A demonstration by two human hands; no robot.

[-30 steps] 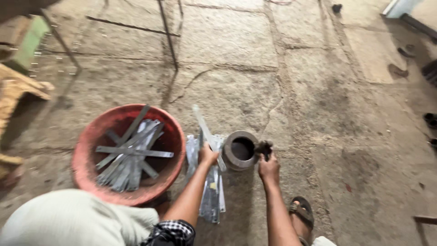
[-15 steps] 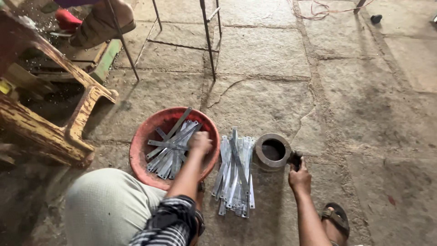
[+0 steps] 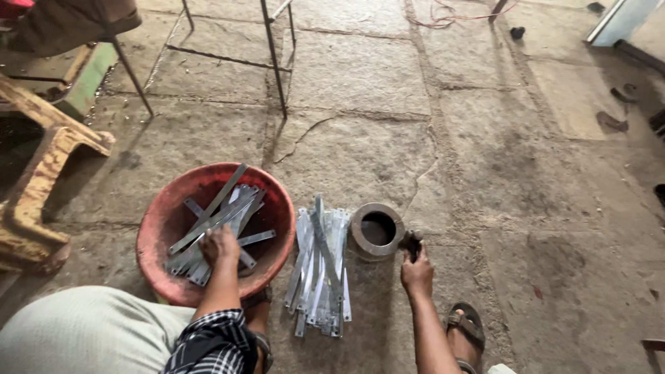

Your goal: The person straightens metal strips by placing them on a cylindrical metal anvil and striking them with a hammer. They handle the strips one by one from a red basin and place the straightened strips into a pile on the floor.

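My left hand [image 3: 219, 244] reaches into a red round basin [image 3: 161, 220] and rests on the flat grey metal strips [image 3: 215, 216] piled inside; whether it grips one is unclear. My right hand [image 3: 416, 269] is closed around a small dark tool handle [image 3: 411, 242] just right of a short metal ring [image 3: 377, 230] standing on the stone floor. Between basin and ring lies a loose bundle of metal strips [image 3: 320, 271] on the floor.
A rusty yellow metal frame [image 3: 38, 183] stands at the left. Thin metal legs [image 3: 276, 59] of a stand rise behind the basin. My sandalled foot [image 3: 465, 324] is at the bottom right. The cracked stone floor [image 3: 512, 159] stretches to the right.
My left hand left the strips by the ring and moved left into the basin. The camera view shifted; my right hand stays by the ring.
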